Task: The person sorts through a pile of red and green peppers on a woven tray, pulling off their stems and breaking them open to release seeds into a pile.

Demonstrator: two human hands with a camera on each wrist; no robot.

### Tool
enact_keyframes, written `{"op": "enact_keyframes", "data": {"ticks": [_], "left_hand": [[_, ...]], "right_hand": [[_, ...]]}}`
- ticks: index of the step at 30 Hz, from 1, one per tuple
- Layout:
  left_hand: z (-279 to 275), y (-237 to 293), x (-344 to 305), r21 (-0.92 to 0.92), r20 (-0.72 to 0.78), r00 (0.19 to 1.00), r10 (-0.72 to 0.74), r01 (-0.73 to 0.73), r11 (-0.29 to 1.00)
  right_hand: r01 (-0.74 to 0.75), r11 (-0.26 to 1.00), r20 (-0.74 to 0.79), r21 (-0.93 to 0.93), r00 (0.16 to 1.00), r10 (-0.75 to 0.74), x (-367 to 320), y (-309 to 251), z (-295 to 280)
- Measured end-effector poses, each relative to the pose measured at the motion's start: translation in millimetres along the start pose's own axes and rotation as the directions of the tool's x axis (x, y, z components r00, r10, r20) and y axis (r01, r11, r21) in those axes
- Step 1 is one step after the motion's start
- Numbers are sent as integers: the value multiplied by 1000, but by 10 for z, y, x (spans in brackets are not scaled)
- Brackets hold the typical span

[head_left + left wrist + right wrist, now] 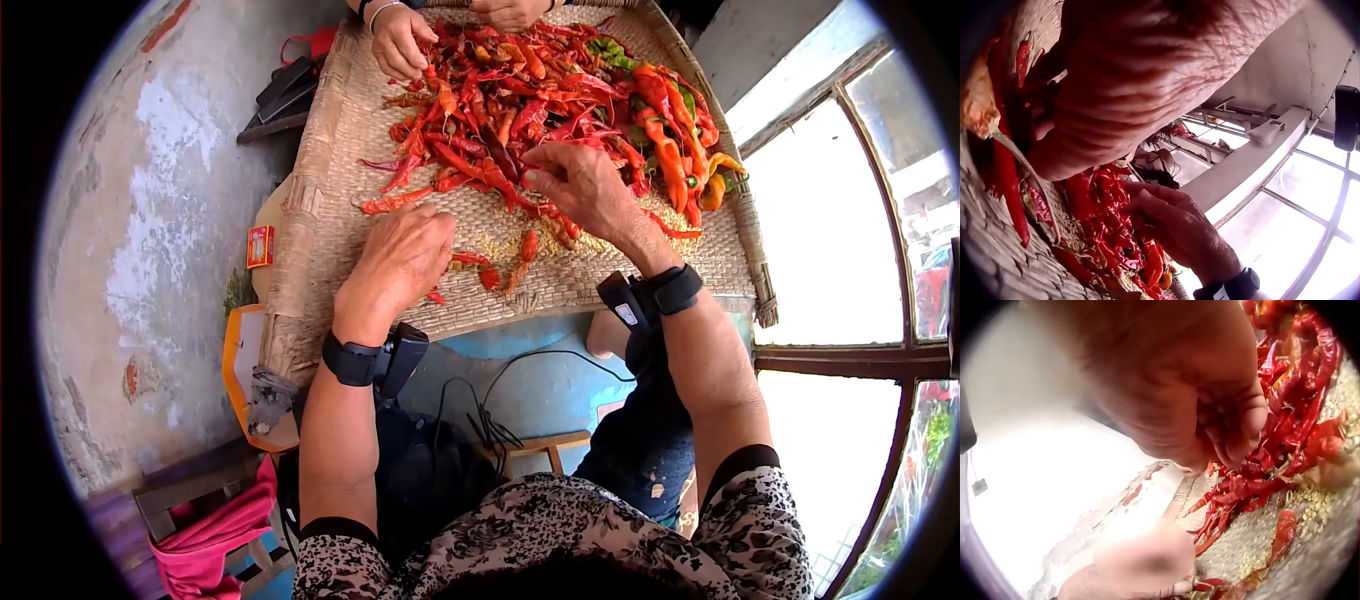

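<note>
A large heap of dried red chili peppers (500,95) covers the far part of a woven tray (330,190). My right hand (590,190) is over the near edge of the heap, fingers bent; the right wrist view shows its thumb (1254,423) and fingertips apart, close to the peppers. My left hand (400,258) is low at the tray's near left, fingers curled downward. Red chili pieces (475,265) lie beside its fingers, and one pepper (1210,584) shows at its fingertips in the right wrist view. Its grip is hidden, so I cannot tell whether it pinches anything.
Another person's hands (400,42) are at the tray's far side. Pale seeds (595,245) are scattered before the heap. Fresher orange-red peppers (680,150) lie at right. A wall (150,230) stands at left, a window (830,230) at right. Cables (490,420) hang below the tray.
</note>
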State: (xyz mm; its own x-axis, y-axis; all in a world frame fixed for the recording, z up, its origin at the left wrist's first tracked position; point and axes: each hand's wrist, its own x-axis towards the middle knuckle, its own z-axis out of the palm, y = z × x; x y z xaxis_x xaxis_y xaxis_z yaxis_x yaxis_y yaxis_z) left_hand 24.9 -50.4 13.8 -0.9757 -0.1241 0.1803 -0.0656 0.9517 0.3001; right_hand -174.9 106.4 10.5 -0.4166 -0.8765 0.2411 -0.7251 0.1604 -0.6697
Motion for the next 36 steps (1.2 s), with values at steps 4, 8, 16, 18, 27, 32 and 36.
{"op": "enact_keyframes", "data": {"ticks": [4, 8, 16, 18, 27, 32, 36], "left_hand": [[69, -10, 41, -13, -16, 999, 39, -40, 999], [-20, 116, 76, -138, -19, 999, -26, 23, 990], [-161, 20, 45, -276, -70, 994, -85, 62, 959], [-224, -1, 23, -293, -15, 990, -142, 131, 947], [-200, -10, -6, -169, -56, 995, -83, 72, 983], [-54, 38, -37, -147, 23, 996, -92, 94, 985], [45, 74, 12, 26, 60, 996, 62, -64, 998]], "right_hand": [[169, 985, 290, 32, 942, -171, -160, -150, 417], [35, 997, 359, 63, 932, -55, -141, -301, 500], [-77, 976, 440, 206, 898, -22, -27, -159, 341], [5, 977, 387, 215, 918, -90, -27, -119, 327], [-180, 767, 105, 616, 984, 147, 123, -74, 152], [-187, 697, -160, 692, 902, 401, 118, 13, 212], [-162, 939, 48, 302, 987, 155, 72, -30, 236]]}}
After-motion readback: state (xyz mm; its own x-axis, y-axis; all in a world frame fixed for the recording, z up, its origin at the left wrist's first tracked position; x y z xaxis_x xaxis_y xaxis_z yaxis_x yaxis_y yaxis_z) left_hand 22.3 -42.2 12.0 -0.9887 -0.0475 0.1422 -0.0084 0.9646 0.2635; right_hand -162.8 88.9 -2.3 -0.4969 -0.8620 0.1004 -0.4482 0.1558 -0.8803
